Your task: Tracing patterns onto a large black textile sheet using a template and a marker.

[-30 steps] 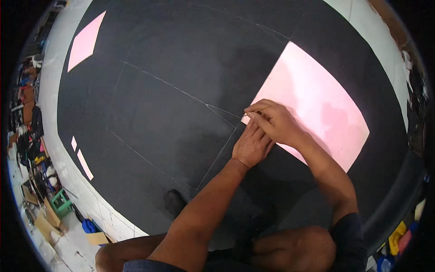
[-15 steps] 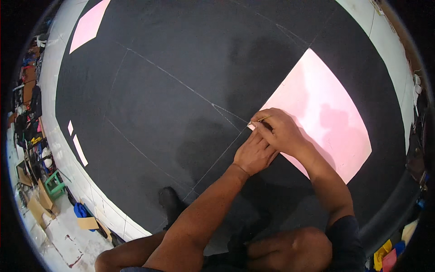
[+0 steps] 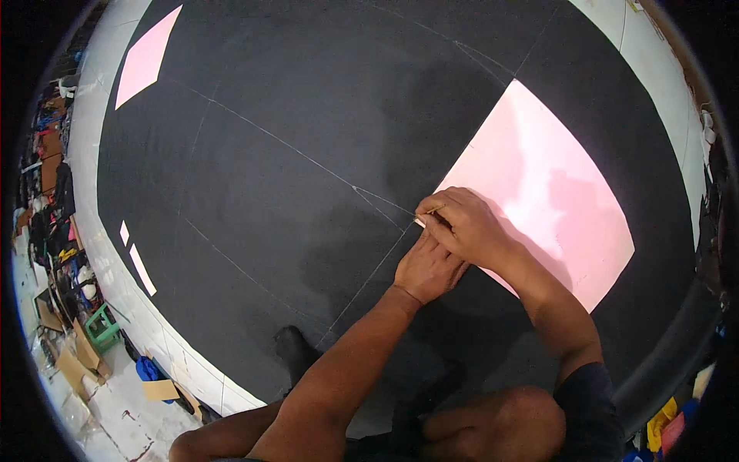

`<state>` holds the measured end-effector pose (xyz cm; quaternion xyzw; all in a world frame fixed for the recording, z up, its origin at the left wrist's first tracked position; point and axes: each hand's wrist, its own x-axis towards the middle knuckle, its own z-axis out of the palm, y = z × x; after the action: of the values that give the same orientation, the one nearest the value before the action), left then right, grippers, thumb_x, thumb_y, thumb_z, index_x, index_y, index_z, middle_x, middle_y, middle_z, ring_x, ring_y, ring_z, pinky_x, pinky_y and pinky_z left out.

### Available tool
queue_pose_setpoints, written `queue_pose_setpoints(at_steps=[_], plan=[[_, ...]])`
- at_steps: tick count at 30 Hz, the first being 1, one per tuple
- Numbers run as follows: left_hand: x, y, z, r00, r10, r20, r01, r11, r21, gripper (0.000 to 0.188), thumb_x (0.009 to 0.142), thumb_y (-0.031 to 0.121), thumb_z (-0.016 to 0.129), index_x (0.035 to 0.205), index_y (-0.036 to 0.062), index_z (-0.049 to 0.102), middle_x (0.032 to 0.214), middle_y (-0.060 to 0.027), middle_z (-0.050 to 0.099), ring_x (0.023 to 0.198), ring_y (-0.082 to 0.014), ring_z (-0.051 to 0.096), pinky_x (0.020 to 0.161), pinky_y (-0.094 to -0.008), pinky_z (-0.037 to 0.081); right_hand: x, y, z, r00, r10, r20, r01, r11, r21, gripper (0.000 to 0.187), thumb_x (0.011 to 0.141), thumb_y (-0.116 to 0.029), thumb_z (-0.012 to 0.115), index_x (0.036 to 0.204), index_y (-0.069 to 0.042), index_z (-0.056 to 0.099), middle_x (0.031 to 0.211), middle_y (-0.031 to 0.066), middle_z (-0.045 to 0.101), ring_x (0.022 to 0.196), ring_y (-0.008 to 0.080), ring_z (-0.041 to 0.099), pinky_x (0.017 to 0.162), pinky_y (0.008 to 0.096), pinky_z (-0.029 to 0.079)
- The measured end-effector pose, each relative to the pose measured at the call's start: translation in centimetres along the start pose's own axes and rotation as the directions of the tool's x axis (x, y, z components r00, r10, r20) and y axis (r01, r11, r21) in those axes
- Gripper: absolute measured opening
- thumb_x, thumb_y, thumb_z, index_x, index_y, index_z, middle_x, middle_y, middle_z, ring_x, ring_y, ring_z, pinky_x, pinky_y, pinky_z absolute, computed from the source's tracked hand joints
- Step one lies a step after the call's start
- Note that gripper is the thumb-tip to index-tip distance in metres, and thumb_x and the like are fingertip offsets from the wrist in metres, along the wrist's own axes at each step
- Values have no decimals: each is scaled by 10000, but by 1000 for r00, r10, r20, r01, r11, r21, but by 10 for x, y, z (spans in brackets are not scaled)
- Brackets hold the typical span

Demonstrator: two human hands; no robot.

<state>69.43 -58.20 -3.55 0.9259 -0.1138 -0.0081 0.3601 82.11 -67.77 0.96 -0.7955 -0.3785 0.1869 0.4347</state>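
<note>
A large pink sheet (image 3: 554, 200) lies on black fabric (image 3: 285, 177) marked with thin pale lines. My left hand (image 3: 431, 266) lies flat with fingers extended at the sheet's near-left side, its fingertips partly covered by my right hand. Above it, my right hand (image 3: 466, 223) is closed in a pinch at the sheet's left corner. A thin yellowish sliver shows at its fingers; I cannot tell what it is. Just under those fingertips a small pale patch is visible, perhaps the sheet's corner. The marked lines meet beside it.
Smaller pink pieces lie at the far left (image 3: 150, 58) and left edge (image 3: 142, 269) of the fabric. A white surface (image 3: 192, 354) borders it. Beyond on the left are a green stool (image 3: 102, 327), cardboard and clutter. My foot (image 3: 294, 354) rests on the fabric.
The view has shifted slightly. My right hand's fingertips have moved a little at the sheet's corner, still pinched. My left hand stays pressed down beside it.
</note>
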Motion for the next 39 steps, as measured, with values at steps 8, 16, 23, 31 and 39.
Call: queue_pose_setpoints(at_steps=[8,16,23,31,39], plan=[[11,7,-10,1000,16,-17,-14,997,80,398,895,255,717,1241,85,617,1283,-150,572,1261,-351,513,1119,-516,376,7,6,-17,1000,7,3,-6,996,-90,139,902,-152,667,954,-23,664,940,119,700,911,295,664,858,402,509],[9,7,-9,1000,2,-7,-1,993,119,470,934,292,688,1354,117,572,1477,-121,486,1387,-326,430,1163,-496,332,48,59,-90,912,281,-298,-335,931,-146,178,980,-170,582,1065,-19,621,963,155,703,880,266,699,799,375,539],[11,8,-9,999,26,-27,-22,992,128,472,929,290,697,1357,129,577,1483,-120,486,1401,-321,421,1171,-493,323,79,81,-139,828,375,-417,-457,882,-115,183,990,-182,565,1035,-8,602,954,167,707,892,278,712,795,372,536],[10,9,-10,999,11,-34,-8,996,93,483,919,271,711,1360,127,579,1482,-125,490,1395,-331,431,1156,-499,341,77,100,-132,804,257,-536,-361,927,-97,182,988,-193,567,1031,-21,610,864,164,724,808,298,733,740,386,549],[10,7,-13,999,23,-22,-21,995,97,485,910,261,719,1356,125,587,1492,-132,480,1389,-352,437,1155,-508,337,71,98,-123,816,155,-557,-323,922,-216,161,977,-180,574,1027,-28,589,921,179,705,851,343,705,745,430,541]])
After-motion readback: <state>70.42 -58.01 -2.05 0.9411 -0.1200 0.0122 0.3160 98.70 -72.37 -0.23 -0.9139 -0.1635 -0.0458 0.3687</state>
